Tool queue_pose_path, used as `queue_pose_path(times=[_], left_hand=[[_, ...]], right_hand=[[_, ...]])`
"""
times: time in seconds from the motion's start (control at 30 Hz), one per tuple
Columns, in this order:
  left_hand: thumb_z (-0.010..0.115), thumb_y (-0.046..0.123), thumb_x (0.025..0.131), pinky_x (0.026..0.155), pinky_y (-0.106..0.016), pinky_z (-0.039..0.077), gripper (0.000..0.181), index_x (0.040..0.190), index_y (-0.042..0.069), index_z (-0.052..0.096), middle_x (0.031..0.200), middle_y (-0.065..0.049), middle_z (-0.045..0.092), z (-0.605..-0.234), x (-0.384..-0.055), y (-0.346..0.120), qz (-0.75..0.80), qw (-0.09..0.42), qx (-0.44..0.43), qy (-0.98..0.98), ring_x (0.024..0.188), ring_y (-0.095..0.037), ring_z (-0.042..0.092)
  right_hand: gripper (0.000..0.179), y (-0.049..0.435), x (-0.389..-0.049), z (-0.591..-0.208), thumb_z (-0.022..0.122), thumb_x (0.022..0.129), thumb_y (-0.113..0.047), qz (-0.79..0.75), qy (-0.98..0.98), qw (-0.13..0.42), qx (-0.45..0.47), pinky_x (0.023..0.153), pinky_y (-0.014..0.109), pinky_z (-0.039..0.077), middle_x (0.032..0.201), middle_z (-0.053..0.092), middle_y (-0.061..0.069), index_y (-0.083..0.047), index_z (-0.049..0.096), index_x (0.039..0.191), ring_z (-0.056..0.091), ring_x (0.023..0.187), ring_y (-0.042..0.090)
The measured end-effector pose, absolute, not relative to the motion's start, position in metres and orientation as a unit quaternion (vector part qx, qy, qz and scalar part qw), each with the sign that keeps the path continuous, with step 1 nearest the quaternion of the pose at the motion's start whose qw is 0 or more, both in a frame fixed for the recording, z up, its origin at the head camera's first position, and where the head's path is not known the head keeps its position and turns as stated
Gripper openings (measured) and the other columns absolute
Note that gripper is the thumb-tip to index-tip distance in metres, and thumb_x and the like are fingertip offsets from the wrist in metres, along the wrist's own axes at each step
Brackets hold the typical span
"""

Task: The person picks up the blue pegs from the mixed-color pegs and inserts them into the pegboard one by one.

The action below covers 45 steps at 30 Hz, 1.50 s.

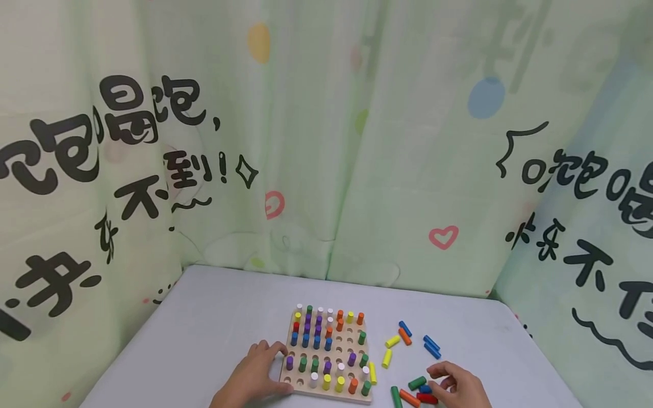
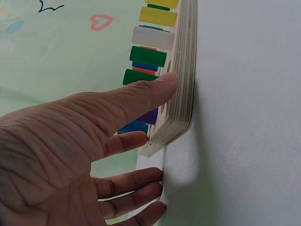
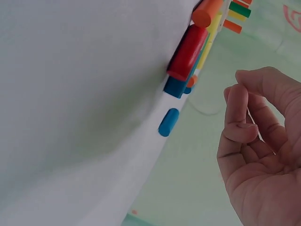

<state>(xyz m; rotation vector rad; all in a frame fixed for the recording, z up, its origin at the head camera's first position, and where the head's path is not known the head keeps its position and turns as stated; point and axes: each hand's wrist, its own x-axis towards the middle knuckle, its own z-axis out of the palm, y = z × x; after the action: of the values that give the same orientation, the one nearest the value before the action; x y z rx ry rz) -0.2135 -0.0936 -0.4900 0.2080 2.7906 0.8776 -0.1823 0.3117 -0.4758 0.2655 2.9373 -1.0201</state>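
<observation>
A wooden pegboard [image 1: 326,351] stands on the table, its holes partly filled with colored pegs. My left hand [image 1: 260,371] lies at the board's left edge; its thumb [image 2: 155,92] touches the near side and its index finger [image 2: 129,142] rests by the corner. The other left fingers are spread and hold nothing. To the right of the board, my right hand [image 1: 456,385] hovers over a small pile of loose pegs, among them a red peg [image 1: 427,398], a blue peg [image 1: 425,389] and a green peg [image 1: 417,382]. Its fingers are loosely bent, with nothing visible held.
More loose pegs lie right of the board: an orange peg [image 1: 405,336], two yellow ones and several blue ones. Another yellow peg [image 1: 372,373] is against the board's right edge. A printed curtain [image 1: 316,170] surrounds the white table [image 1: 219,306].
</observation>
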Motion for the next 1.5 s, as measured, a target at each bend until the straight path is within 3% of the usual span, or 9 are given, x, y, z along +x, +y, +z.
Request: queue_pose_path(times=[0.27, 0.83, 1.5], left_hand=[[0.094, 0.038, 0.070, 0.090, -0.058, 0.051, 0.058, 0.115, 0.020, 0.064, 0.105, -0.010, 0.055, -0.488, -0.214, -0.095, 0.294, 0.100, 0.078, 0.947, 0.096, -0.029, 0.049], [0.094, 0.040, 0.069, 0.092, -0.059, 0.051, 0.059, 0.116, 0.019, 0.065, 0.105, -0.010, 0.057, -0.491, -0.214, -0.094, 0.295, 0.107, 0.068, 0.947, 0.095, -0.028, 0.050], [0.094, 0.041, 0.069, 0.091, -0.058, 0.051, 0.059, 0.116, 0.019, 0.065, 0.104, -0.009, 0.056, -0.493, -0.215, -0.095, 0.295, 0.108, 0.074, 0.946, 0.095, -0.028, 0.050]], right_hand=[[0.020, 0.324, -0.181, -0.481, 0.076, 0.088, -0.003, -0.322, 0.944, 0.016, 0.074, 0.066, 0.026, 0.047, 0.090, 0.068, 0.005, 0.005, 0.069, 0.105, 0.052, 0.074, 0.019], [0.018, 0.341, -0.188, -0.493, 0.073, 0.086, 0.000, -0.317, 0.942, 0.066, 0.085, 0.066, 0.028, 0.046, 0.093, 0.068, 0.001, -0.003, 0.071, 0.104, 0.052, 0.073, 0.018], [0.022, 0.342, -0.193, -0.495, 0.071, 0.086, 0.004, -0.329, 0.936, 0.094, 0.088, 0.067, 0.031, 0.045, 0.095, 0.064, 0.003, -0.001, 0.070, 0.108, 0.051, 0.075, 0.020]])
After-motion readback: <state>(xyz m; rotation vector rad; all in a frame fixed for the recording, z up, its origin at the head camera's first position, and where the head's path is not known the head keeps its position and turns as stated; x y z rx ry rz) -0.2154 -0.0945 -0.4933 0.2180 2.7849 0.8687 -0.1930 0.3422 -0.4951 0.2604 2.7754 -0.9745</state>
